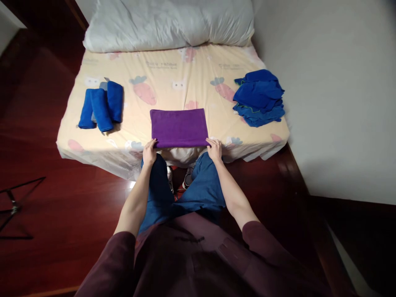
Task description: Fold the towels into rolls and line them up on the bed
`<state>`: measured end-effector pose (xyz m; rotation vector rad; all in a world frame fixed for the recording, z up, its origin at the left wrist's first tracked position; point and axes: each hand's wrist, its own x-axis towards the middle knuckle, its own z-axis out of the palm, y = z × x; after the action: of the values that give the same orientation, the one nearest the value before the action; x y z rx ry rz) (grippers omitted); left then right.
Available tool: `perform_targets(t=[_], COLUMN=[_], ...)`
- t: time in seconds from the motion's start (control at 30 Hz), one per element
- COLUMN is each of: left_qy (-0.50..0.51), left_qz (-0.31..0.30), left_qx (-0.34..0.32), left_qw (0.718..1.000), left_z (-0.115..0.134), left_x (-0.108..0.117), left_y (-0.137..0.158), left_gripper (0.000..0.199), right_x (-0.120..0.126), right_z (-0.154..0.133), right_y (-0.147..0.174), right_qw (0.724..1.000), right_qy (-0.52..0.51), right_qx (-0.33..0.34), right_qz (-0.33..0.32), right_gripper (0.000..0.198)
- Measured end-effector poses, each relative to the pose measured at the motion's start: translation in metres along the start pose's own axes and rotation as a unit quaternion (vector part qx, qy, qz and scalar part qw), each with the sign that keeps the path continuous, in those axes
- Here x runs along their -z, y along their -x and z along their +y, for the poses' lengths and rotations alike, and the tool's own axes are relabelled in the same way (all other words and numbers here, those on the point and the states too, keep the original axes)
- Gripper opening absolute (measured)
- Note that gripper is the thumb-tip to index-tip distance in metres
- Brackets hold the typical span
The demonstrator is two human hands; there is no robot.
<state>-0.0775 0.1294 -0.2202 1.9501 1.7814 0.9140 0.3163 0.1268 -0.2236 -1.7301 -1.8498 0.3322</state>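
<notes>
Head cam: L grip (149, 152) & R grip (214, 150) pinch near corners of folded purple cloth (179, 127), on bed (123, 66) just beyond them; prob. light, soft, floppy, not slippery, best held by corners.

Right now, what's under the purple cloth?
The purple cloth lies on the patterned bedsheet, which shows beyond its far edge and sides. What lies directly beneath is covered, so I can't see it.
</notes>
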Motion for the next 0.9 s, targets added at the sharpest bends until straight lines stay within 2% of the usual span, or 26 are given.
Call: perform_targets(t=[0.1,0.23,0.4,0.6,0.73,0.9], left_qy=[0.017,0.048,0.068,0.023,0.001,-0.012], left_qz=[0.031,0.077,0.08,0.079,0.079,0.083], left_qx=[0.006,0.051,0.05,0.035,0.048,0.077], left_qw=[0.999,0.995,0.993,0.996,0.996,0.994], left_z=[-0.003,-0.01,-0.018,-0.024,-0.026,-0.022], left_x=[0.003,0.003,-0.001,-0.005,-0.007,-0.007], left_y=[0.0,-0.002,-0.008,-0.013,-0.015,-0.016], left_gripper=[0.058,0.051,0.047,0.042,0.038,0.018], right_x=[-0.002,-0.004,-0.005,-0.007,-0.009,-0.014], right_z=[0.004,0.009,0.013,0.014,0.016,0.016], right_y=[-0.002,-0.005,-0.009,-0.011,-0.013,-0.014], right_qw=[1.0,0.999,0.999,0.999,0.998,0.996], right_qy=[-0.015,-0.019,-0.02,-0.019,-0.005,0.023], right_qx=[0.01,0.0,-0.017,-0.024,-0.032,-0.056], right_qz=[0.016,0.037,0.036,0.038,0.048,0.06], right_gripper=[0.05,0.051,0.048,0.04,0.033,0.028])
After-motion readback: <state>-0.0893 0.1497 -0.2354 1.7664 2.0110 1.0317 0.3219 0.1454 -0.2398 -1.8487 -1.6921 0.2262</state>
